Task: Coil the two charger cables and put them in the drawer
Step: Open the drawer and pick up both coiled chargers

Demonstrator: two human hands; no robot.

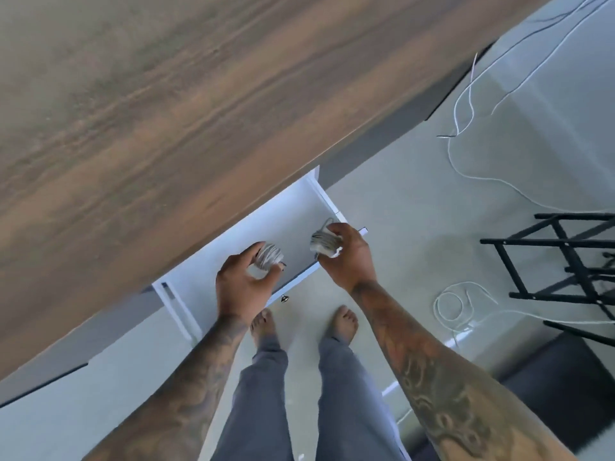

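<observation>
A white drawer (pixel 293 211) stands pulled out from under the wooden desk top (pixel 166 111). My left hand (pixel 241 284) holds one coiled grey-white charger cable (pixel 269 257) over the drawer's left part. My right hand (pixel 346 257) grips the second coiled cable (pixel 324 242) over the drawer's right part, with a loose loop sticking up from it. Both coils hang just above the drawer's inside. Whether either coil touches the drawer bottom I cannot tell.
Loose white wires (pixel 466 144) trail over the pale floor at the right, with a coiled loop (pixel 456 304) nearer. A black folding stand (pixel 559 257) is at the far right. My bare feet (pixel 344 322) stand just before the drawer front with its small knob (pixel 285 298).
</observation>
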